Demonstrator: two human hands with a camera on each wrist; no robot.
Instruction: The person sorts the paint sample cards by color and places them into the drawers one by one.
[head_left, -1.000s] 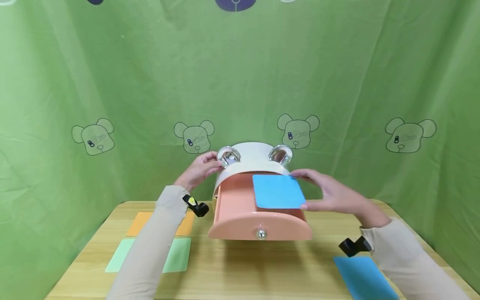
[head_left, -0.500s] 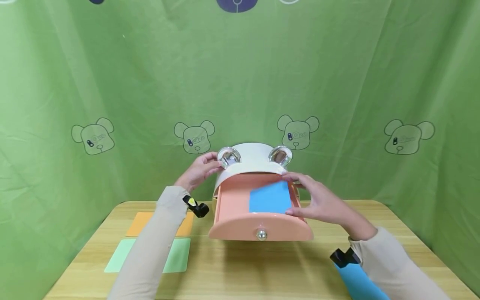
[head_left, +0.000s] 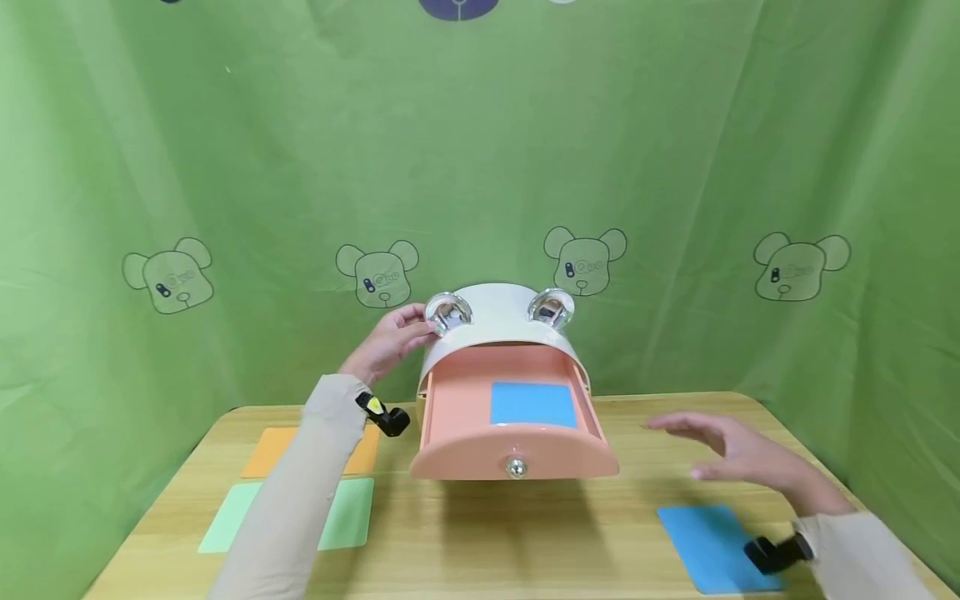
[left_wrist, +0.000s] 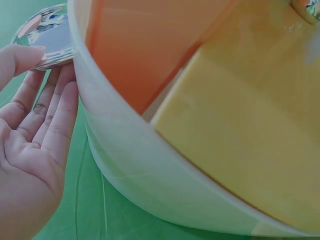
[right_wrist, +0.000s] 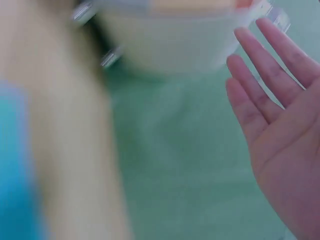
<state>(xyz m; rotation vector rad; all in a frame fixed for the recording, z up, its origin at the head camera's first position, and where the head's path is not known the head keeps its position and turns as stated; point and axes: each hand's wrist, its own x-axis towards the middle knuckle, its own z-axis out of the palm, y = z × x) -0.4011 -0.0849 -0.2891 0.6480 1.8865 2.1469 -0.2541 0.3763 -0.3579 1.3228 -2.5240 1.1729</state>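
Observation:
A white rounded box [head_left: 498,315] with silver ring-like ears stands on the table, its pink drawer [head_left: 514,454] pulled out by a silver knob. Inside the drawer, toward its right, lies a blue square sheet [head_left: 532,403]. My left hand [head_left: 390,340] holds the box's left silver ear [left_wrist: 47,37], the thumb on its front and the fingers behind it by the white side. To the right of the drawer my right hand [head_left: 742,450] hovers over the table with nothing in it, fingers extended in the right wrist view.
A second blue sheet [head_left: 705,542] lies at the table's front right, near my right wrist. On the left, an orange sheet [head_left: 262,454] and a light green sheet [head_left: 348,512] lie partly under my left forearm. A green curtain [head_left: 480,167] hangs behind the table.
My right hand has lowered the blue sheet into the drawer, let go of it, and moved off to the right. The left hand has stayed at the ear.

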